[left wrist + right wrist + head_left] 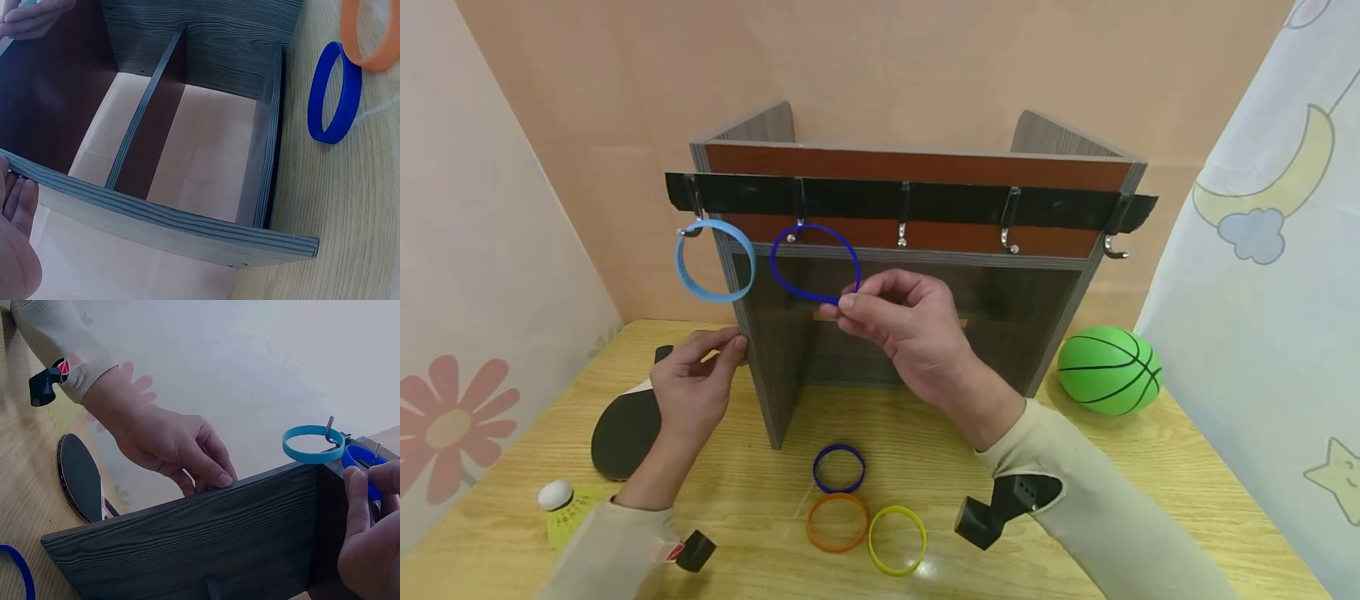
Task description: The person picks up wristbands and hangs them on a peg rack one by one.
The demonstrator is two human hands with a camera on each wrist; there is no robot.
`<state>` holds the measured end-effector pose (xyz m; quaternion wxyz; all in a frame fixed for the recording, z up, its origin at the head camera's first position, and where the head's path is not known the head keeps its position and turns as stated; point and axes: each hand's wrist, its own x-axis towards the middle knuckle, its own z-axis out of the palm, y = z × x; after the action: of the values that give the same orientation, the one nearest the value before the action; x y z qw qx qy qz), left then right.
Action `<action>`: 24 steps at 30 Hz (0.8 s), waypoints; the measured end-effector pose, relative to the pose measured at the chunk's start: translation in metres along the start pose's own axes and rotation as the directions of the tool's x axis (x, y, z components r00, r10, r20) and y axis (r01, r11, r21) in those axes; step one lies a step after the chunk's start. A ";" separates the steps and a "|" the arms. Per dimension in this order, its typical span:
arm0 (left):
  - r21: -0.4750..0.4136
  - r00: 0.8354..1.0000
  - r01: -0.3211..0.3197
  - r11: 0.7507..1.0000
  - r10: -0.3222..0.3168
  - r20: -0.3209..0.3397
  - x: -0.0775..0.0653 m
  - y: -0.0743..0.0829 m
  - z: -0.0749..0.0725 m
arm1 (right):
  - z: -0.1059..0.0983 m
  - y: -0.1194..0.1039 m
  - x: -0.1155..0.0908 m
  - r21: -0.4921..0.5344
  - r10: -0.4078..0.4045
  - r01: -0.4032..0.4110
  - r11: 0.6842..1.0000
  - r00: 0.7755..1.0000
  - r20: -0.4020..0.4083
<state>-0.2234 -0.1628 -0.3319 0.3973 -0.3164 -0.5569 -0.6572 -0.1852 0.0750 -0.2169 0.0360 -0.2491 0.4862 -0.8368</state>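
Observation:
My right hand [910, 329] pinches the lower right edge of a dark blue wristband [815, 297] between thumb and fingers. The band's top overlaps the second hook [792, 237] from the left; whether it rests on that hook I cannot tell. A light blue wristband [715, 296] hangs from the leftmost hook [688, 232]. My left hand [696, 379] holds the front edge of the left side panel [760, 375] of a grey wooden shelf, its thumb against the edge in the right wrist view. On the table lie another dark blue wristband [839, 490], an orange wristband [808, 533] and a yellow wristband [922, 533].
A black strip [850, 196] bearing several metal hooks runs across the shelf's front. To the right sits a green ball [1108, 371]. A black table tennis paddle [625, 437] and a yellow shuttlecock [561, 508] lie at the left on the wooden table [1037, 500].

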 end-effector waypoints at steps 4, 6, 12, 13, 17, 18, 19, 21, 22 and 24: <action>-0.005 1.000 0.000 1.000 0.000 0.001 0.000 0.001 0.000 | -0.001 0.002 0.001 -0.035 0.025 -0.025 0.999 1.000 -0.013; -0.012 1.000 -0.002 1.000 0.002 0.001 0.000 0.001 0.000 | -0.001 0.003 0.001 -0.051 0.037 -0.038 0.998 0.999 -0.022; -0.022 1.000 0.002 1.000 -0.002 -0.003 0.000 0.001 0.001 | -0.002 0.003 0.000 -0.086 0.059 -0.062 0.994 0.997 -0.044; -0.021 1.000 0.003 1.000 -0.003 -0.004 0.000 0.002 0.001 | -0.002 0.003 0.000 -0.095 0.063 -0.067 0.993 0.997 -0.049; -0.012 1.000 0.004 1.000 -0.004 -0.006 0.000 0.002 0.001 | -0.006 0.002 -0.002 -0.143 0.076 -0.085 0.986 0.995 -0.069; -0.011 1.000 0.003 1.000 -0.003 -0.006 0.000 0.002 0.001 | -0.007 0.001 -0.003 -0.161 0.079 -0.091 0.983 0.994 -0.074; -0.011 1.000 0.002 1.000 -0.002 -0.006 0.000 0.002 0.001 | -0.008 0.001 -0.004 -0.176 0.083 -0.096 0.980 0.993 -0.080; -0.012 1.000 -0.001 1.000 0.001 -0.006 0.000 0.002 0.001 | -0.011 0.000 -0.006 -0.205 0.090 -0.106 0.973 0.992 -0.086; -0.015 1.000 -0.001 1.000 0.001 -0.007 0.000 0.003 0.001 | -0.013 -0.001 -0.008 -0.216 0.092 -0.109 0.970 0.992 -0.089; -0.018 1.000 -0.003 1.000 0.003 -0.009 0.000 0.003 0.001 | -0.017 -0.001 -0.010 -0.233 0.097 -0.117 0.965 0.991 -0.096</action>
<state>-0.2210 -0.1618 -0.3304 0.3979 -0.3179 -0.5486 -0.6630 -0.1834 0.0923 -0.2264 0.0308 -0.1898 0.5970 -0.7789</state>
